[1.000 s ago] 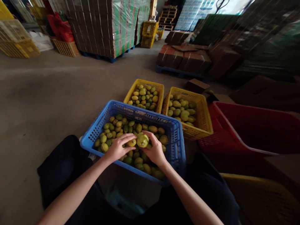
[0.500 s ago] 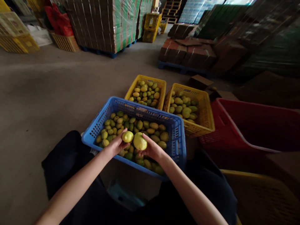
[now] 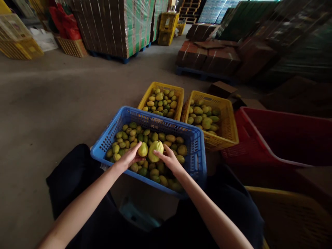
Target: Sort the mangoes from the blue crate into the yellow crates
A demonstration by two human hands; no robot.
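Observation:
Over a blue crate [image 3: 109,133] my two hands each grip a yellow-green lemon. My left hand [image 3: 129,158] is closed on the smaller lemon [image 3: 143,149], fingers beneath it and thumb at its upper side. In my right hand [image 3: 169,160] is a larger, ridged lemon [image 3: 156,151], its thumb lying across the near face. The two fruits are held side by side, close together. Below them, many green and yellow lemons [image 3: 129,133] fill the bottom of the blue crate, partly hidden by my hands.
Two yellow crates of lemons, a left one [image 3: 178,90] and a right one [image 3: 224,119], stand beyond the blue crate. To the right is a red crate [image 3: 259,138], with another yellow crate [image 3: 285,207] nearer me. Pallets of stacked cartons [image 3: 103,27] stand farther back.
The larger lemon has turned in my right hand, now showing its ridged side, and the thumb has moved onto its near face. The smaller lemon has turned slightly in my left hand.

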